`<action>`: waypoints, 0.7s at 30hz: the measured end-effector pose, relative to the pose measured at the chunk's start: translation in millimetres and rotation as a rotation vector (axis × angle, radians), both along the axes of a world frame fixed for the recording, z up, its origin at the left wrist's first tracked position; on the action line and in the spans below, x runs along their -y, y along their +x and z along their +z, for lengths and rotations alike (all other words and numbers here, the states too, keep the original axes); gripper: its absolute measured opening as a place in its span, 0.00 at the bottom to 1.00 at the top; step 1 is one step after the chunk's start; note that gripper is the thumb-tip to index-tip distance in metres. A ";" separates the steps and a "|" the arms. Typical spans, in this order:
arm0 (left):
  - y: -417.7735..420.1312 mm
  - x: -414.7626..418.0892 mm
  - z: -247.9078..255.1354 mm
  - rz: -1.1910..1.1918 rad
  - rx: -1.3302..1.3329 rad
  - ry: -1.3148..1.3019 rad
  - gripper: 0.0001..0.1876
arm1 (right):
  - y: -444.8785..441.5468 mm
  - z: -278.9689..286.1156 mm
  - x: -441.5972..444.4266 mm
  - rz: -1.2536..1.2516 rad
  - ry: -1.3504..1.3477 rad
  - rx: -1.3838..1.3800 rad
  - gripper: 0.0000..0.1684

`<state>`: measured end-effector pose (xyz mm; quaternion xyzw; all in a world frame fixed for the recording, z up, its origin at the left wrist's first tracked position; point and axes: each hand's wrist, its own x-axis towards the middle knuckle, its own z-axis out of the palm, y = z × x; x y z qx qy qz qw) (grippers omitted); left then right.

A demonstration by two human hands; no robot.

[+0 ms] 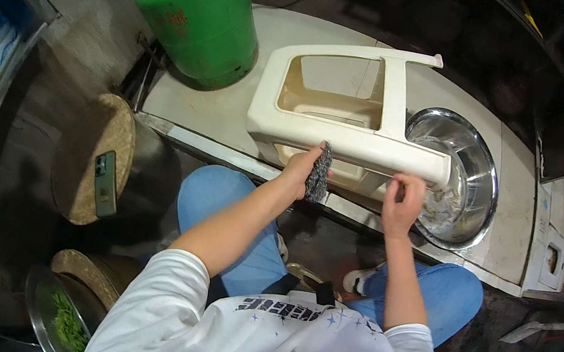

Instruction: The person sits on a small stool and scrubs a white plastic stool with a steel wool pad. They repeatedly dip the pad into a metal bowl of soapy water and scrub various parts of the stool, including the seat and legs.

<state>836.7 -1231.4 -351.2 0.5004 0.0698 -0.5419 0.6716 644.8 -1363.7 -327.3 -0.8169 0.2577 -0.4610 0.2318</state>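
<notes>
A cream plastic stool [345, 136] lies on its side on a low tiled platform [198, 105] in front of me. My left hand [299, 170] grips a grey metal scouring pad [319, 174] and holds it against the stool's near leg. Loosely curled, my right hand [403, 204] is at the lower edge of that leg near its free end. Whether its fingers hold the leg is not clear. Just right of this hand stands a shiny metal basin [481, 171] with water in it, partly behind the leg's end.
A green gas cylinder [202, 20] stands on the platform's far left. Left of my knees, a green phone [106, 183] lies on a round stool-like top [90, 142]. A bowl [40, 297] of leafy greens [68, 322] is at lower left.
</notes>
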 end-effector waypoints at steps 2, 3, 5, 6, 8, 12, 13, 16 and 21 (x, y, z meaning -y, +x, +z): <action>-6.3 8.4 1.4 0.109 -0.099 -0.073 0.16 | -9.0 -18.5 -13.1 -0.044 0.261 0.027 0.03; -8.7 12.7 2.9 0.162 -0.143 -0.108 0.16 | -11.7 -31.4 -11.7 -0.044 0.340 0.087 0.03; -5.9 16.9 0.1 0.169 -0.156 -0.160 0.15 | -13.9 -48.5 -7.1 -0.023 0.430 0.052 0.10; 1.8 15.0 -4.2 0.134 -0.134 -0.186 0.16 | -13.2 -52.8 -4.6 -0.021 0.390 -0.037 0.14; 9.5 14.7 -0.2 0.133 -0.134 -0.216 0.17 | -14.1 -60.2 3.1 -0.030 0.305 -0.216 0.22; 28.0 12.7 31.8 0.180 -0.077 -0.321 0.19 | -7.5 -56.1 12.5 -0.039 0.297 -0.304 0.37; 33.8 7.9 38.7 0.209 -0.121 -0.402 0.12 | -3.4 -57.7 14.6 -0.020 0.221 -0.341 0.37; 44.9 4.0 48.0 0.229 -0.053 -0.516 0.11 | 5.4 -60.3 22.9 0.077 0.032 -0.313 0.31; 48.6 -9.9 71.7 0.308 0.127 -0.563 0.11 | 23.1 -11.9 -14.5 0.247 0.695 -0.140 0.16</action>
